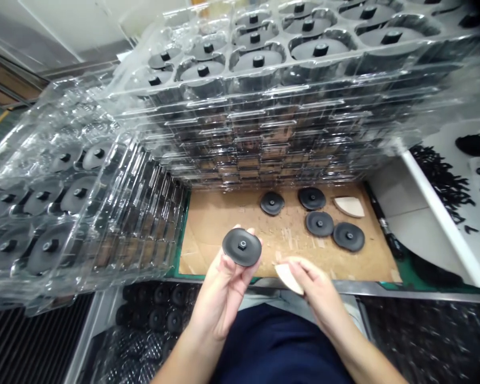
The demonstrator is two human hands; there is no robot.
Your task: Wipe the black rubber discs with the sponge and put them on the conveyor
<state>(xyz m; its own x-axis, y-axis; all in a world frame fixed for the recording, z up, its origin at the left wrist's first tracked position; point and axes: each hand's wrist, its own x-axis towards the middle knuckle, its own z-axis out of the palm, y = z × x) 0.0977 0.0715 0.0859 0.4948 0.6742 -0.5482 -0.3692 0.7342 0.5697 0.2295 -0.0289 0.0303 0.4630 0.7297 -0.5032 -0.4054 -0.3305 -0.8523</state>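
My left hand (pixel 228 285) grips a black oval disc (pixel 236 255) by its edge, its small raised hub facing up. Pinched in my right hand (pixel 314 282) is a pale, thin, curved piece with a pointed end (pixel 288 278); its material is unclear. The two hands are apart, over the front edge of a cardboard sheet (pixel 212 218). Several similar black discs (pixel 319 224) lie on the cardboard beyond my right hand. Near them, at the far right, rests a pale wedge-shaped piece (pixel 349 206) resembling the one I hold.
Tall stacked clear plastic trays (pixel 260 114) with black discs rise behind the cardboard. More trays (pixel 76 213) stand at the left. A white-edged bin (pixel 444 213) and a pile of small black parts (pixel 442 176) are at the right. Dark parts (pixel 160 306) lie below the table edge.
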